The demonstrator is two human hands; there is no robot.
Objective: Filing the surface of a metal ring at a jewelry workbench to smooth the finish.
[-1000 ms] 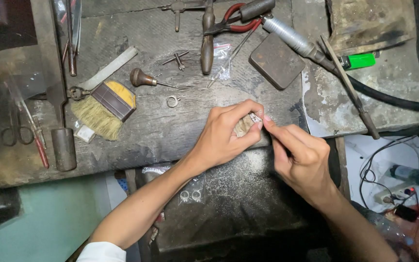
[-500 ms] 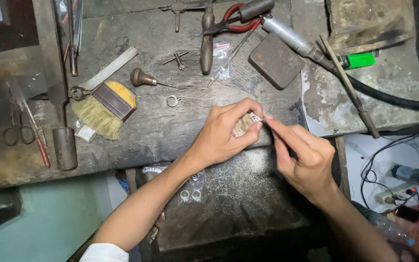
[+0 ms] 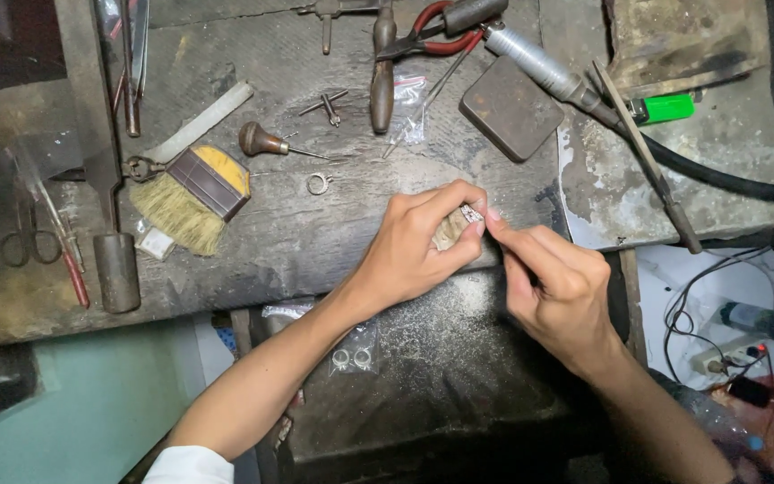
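Jeweller's workshop (worn bench (image 3: pixel 315 242); pliers (image 3: pixel 423 36))

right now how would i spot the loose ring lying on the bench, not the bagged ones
Start at the worn dark wooden workbench and find the yellow-backed bristle brush on its left part. Right of the brush, just under the tip of the round wooden-handled graver, lies the small silver metal ring. It lies bare on the wood, unlike the two rings in the clear plastic bag lower down.

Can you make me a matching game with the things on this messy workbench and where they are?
Things:
1. yellow-backed bristle brush
2. green plastic lighter
3. red-handled pliers
4. small loose metal ring

Places:
A. top edge, middle of the bench
B. bare wood just left of the left hand
C. far right, beside the black hose
D. left side, bristles pointing down-left

Pairs: 1-D, 2-C, 3-A, 4-B
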